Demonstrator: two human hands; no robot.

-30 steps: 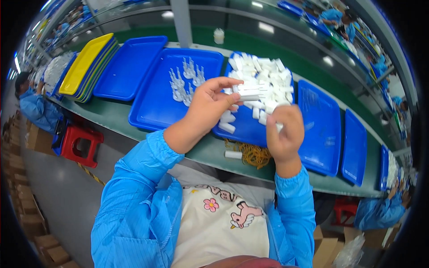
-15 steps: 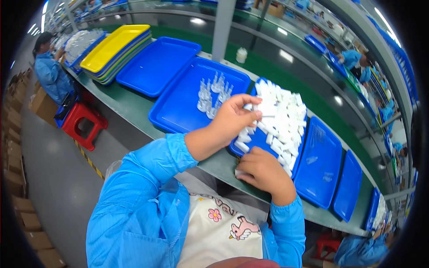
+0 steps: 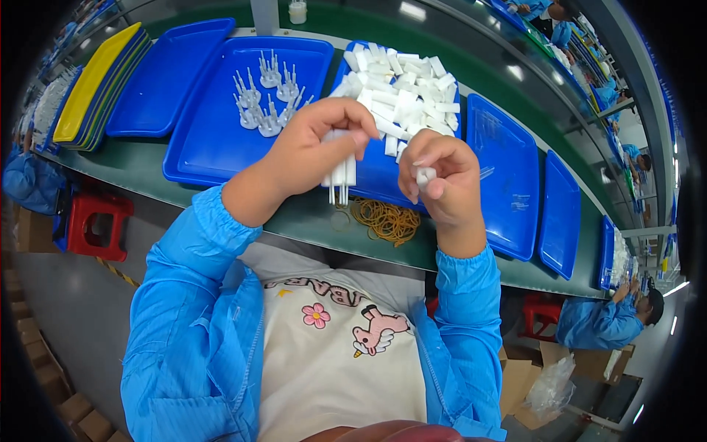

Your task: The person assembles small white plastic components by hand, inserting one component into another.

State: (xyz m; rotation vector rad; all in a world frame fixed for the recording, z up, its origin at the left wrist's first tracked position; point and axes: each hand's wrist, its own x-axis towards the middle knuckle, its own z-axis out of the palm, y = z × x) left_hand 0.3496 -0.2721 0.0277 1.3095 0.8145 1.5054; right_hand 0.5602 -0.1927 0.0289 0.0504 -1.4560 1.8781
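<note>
Several white rectangular blocks (image 3: 341,174) are gripped in my left hand (image 3: 305,151), with thin clear stems sticking out below them. My right hand (image 3: 453,173) is closed, its thumb and fingers around a small white piece (image 3: 426,175) seen end-on. Both hands are over the near edge of a blue tray heaped with loose white blocks (image 3: 416,99). Just below them a tangle of tan rubber bands (image 3: 387,221) lies on the green table, a single band beside it.
To the left, a blue tray (image 3: 206,140) holds several clusters of clear pronged parts (image 3: 269,96). Beyond it are another blue tray (image 3: 166,85) and a stack topped by a yellow tray (image 3: 92,85). Rightward, a blue tray (image 3: 504,214) holds thin clear pieces. A red stool (image 3: 103,221) stands left.
My view has shifted, uncovering the rubber bands. My right hand has risen from the table edge and now holds a small white piece. Stemmed white blocks now show below my left hand.
</note>
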